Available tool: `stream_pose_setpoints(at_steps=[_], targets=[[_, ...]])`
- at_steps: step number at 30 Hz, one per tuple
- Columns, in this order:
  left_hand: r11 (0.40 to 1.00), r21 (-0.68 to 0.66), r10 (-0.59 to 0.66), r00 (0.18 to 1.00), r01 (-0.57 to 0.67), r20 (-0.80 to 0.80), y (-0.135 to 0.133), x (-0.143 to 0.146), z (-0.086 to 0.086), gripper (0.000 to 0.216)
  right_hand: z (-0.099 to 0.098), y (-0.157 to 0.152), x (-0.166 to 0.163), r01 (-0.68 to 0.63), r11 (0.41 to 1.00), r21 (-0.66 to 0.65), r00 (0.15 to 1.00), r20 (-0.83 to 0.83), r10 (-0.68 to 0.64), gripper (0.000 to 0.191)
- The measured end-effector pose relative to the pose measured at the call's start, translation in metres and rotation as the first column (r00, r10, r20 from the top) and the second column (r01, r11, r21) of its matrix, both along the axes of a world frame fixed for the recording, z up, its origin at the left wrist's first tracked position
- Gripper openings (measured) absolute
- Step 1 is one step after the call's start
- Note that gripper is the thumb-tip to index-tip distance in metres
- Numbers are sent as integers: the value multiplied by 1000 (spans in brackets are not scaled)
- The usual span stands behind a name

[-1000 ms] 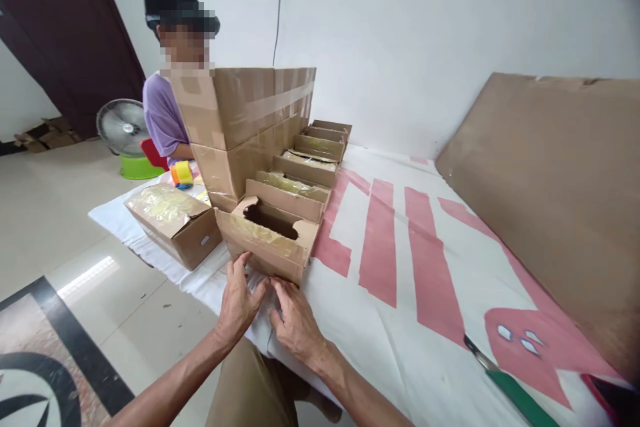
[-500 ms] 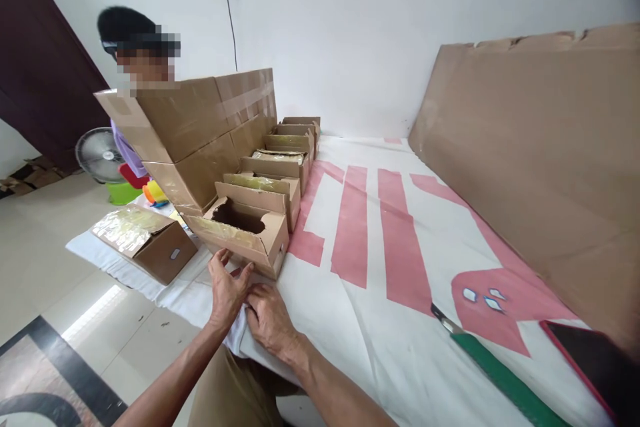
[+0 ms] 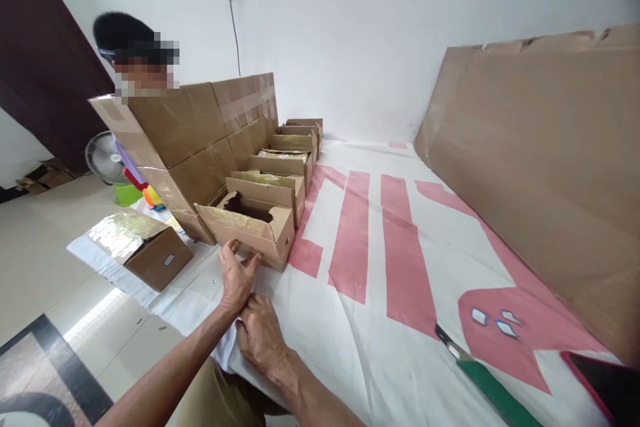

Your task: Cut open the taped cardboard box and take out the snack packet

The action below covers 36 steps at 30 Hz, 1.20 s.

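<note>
An open-topped cardboard box (image 3: 257, 245) stands at the near end of a row of similar boxes (image 3: 277, 165), its flaps raised and a dark hollow showing inside. Against its near side rests my left hand (image 3: 237, 273), thumb and fingers apart and touching the cardboard low down. My right hand (image 3: 263, 333) is curled on the cloth (image 3: 320, 340) near the table's front edge, just behind the left wrist; whatever its fingers close on is hidden. Left of them lies a closed, taped cardboard box (image 3: 160, 257) with a small pale spot on its side.
Stacked large cartons (image 3: 195, 127) rise behind the row, with a co-worker's head (image 3: 127, 33) beyond. To the right are a green-handled knife (image 3: 493, 390), a phone (image 3: 605, 380) and a big cardboard sheet (image 3: 540, 147) against the wall. A fan (image 3: 105, 157) stands at left.
The near box has shifted slightly away from me, closer to the row, with my left hand against it. My right hand has drawn back a little toward me. The view has shifted slightly.
</note>
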<state>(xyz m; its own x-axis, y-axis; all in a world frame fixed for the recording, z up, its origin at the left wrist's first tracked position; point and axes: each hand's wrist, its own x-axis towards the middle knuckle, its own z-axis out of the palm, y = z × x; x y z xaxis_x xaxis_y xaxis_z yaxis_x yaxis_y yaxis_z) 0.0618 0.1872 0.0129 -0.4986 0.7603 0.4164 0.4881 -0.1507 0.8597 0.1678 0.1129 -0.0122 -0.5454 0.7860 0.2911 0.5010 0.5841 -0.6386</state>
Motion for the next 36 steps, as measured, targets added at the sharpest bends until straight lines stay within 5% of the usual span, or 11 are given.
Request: stream_pose_setpoints(at_steps=[7,14,24,29,33,36], targets=[[1000,-15,16,1000,-16,-3,15,4,5,60,4,1,2,-19,1000,9,1000,-4,19,24],[992,-99,-75,997,74,-8,-19,1,3,65,6,1,3,-26,999,-18,999,-20,26,35],[972,-100,-220,972,212,-82,-23,-3,14,80,7,4,5,-35,999,18,998,-45,36,37],[992,7,-121,958,127,-261,-79,-62,26,61,2,11,6,-102,994,39,992,-67,104,30],[981,140,171,943,-136,-285,-107,-147,59,40,0,19,9,-124,992,25,990,-62,125,26],[942,66,336,933,-330,-131,-108,-215,91,41,13,20,8,-113,993,-37,994,-10,113,24]])
